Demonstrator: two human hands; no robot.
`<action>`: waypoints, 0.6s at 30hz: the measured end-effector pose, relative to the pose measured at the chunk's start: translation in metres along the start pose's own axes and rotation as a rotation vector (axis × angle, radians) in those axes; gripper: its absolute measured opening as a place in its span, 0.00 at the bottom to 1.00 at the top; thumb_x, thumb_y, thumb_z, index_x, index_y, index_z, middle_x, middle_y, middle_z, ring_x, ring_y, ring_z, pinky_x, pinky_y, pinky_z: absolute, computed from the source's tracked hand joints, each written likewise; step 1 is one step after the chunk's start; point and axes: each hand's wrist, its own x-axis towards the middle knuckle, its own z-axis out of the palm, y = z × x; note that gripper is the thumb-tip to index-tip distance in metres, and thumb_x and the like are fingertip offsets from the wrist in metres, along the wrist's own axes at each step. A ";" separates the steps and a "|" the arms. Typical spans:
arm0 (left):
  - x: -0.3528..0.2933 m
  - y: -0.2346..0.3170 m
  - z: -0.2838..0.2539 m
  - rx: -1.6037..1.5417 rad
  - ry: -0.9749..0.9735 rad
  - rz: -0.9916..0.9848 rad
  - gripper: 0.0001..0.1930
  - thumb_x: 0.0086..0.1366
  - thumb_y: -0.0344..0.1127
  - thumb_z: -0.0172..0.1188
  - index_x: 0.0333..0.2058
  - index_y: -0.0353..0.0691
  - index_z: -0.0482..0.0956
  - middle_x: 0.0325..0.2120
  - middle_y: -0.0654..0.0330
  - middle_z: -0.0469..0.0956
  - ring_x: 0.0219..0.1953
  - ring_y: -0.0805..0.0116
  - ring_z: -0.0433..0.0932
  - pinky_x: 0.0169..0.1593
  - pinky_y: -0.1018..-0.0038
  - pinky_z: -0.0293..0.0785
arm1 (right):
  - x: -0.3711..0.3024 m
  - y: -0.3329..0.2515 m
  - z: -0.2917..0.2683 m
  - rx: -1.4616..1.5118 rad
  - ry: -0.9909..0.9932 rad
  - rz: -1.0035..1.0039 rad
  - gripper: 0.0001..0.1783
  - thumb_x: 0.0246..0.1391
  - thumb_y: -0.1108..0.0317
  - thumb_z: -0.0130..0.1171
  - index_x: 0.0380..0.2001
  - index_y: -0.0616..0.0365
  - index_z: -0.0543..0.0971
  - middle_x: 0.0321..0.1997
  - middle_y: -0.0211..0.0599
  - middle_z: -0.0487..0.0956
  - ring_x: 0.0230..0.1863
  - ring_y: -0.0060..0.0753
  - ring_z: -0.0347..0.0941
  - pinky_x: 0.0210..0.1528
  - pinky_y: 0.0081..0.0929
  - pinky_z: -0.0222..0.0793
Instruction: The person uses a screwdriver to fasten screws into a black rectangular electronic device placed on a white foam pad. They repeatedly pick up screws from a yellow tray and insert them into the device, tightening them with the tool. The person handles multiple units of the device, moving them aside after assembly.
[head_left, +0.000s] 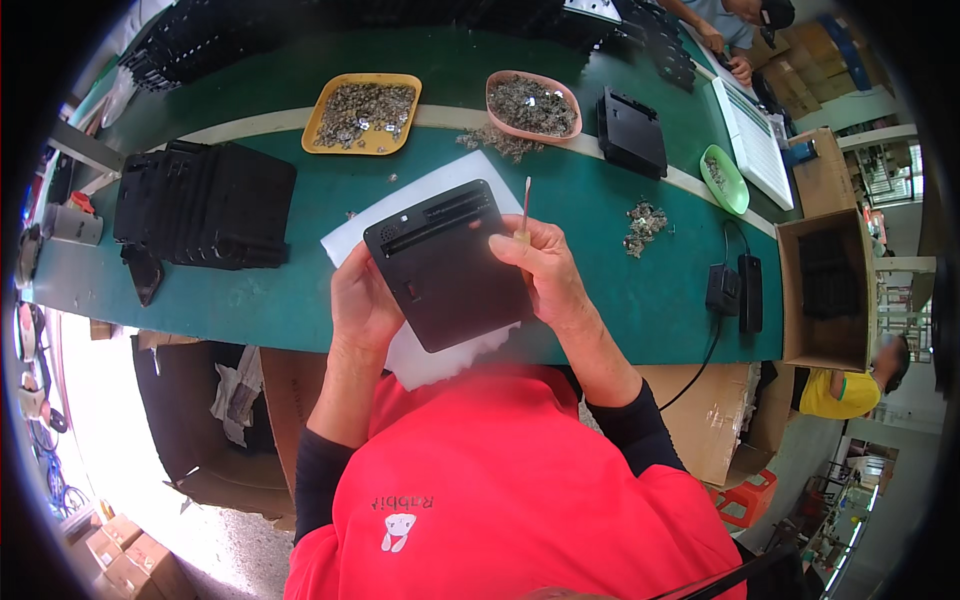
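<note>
My left hand (362, 300) grips the left edge of a flat black plastic panel (445, 262) with a long slot near its top. It is held tilted above a white sheet of paper (425, 195) on the green table (620, 270). My right hand (540, 268) rests on the panel's right edge and pinches a thin stick with a reddish tip (525, 208), pointing up.
A stack of black panels (205, 205) lies at left. A yellow tray (362, 113) and a pink dish (532, 104) hold small metal parts, with loose piles (643, 222) nearby. More black parts (632, 132), a green dish (724, 179), a cardboard box (825, 290) and another person's hands (725, 50) are at right.
</note>
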 end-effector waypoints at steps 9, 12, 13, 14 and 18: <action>0.006 -0.003 -0.005 0.035 -0.010 -0.022 0.19 0.70 0.37 0.39 0.50 0.31 0.72 0.47 0.51 0.78 0.48 0.58 0.78 0.52 0.64 0.75 | 0.001 0.006 -0.009 0.041 0.032 0.028 0.14 0.55 0.71 0.57 0.44 0.66 0.76 0.32 0.30 0.79 0.33 0.18 0.75 0.37 0.17 0.72; 0.007 -0.005 0.000 -0.005 -0.059 -0.036 0.19 0.70 0.37 0.39 0.50 0.31 0.72 0.47 0.50 0.77 0.48 0.58 0.78 0.52 0.64 0.74 | 0.000 0.008 -0.013 0.018 0.039 0.049 0.17 0.54 0.65 0.60 0.41 0.68 0.75 0.32 0.29 0.76 0.33 0.17 0.70 0.36 0.18 0.67; 0.007 -0.006 0.000 -0.004 -0.061 -0.040 0.19 0.70 0.37 0.39 0.50 0.30 0.72 0.47 0.50 0.77 0.48 0.58 0.77 0.52 0.64 0.74 | 0.001 0.008 -0.014 0.024 0.039 0.051 0.16 0.54 0.65 0.60 0.40 0.68 0.75 0.32 0.28 0.75 0.33 0.17 0.70 0.35 0.17 0.67; 0.008 -0.006 0.000 -0.003 -0.063 -0.043 0.19 0.70 0.38 0.39 0.50 0.30 0.72 0.47 0.49 0.77 0.48 0.58 0.77 0.53 0.64 0.74 | 0.001 0.008 -0.014 0.030 0.038 0.052 0.16 0.54 0.65 0.60 0.40 0.68 0.75 0.32 0.28 0.75 0.33 0.17 0.70 0.35 0.17 0.66; 0.012 -0.005 -0.004 -0.032 -0.119 -0.064 0.20 0.71 0.38 0.39 0.50 0.30 0.72 0.47 0.49 0.77 0.49 0.57 0.77 0.54 0.63 0.73 | 0.002 0.009 -0.015 0.053 0.054 0.055 0.15 0.55 0.66 0.59 0.40 0.67 0.75 0.32 0.28 0.75 0.32 0.16 0.70 0.34 0.17 0.67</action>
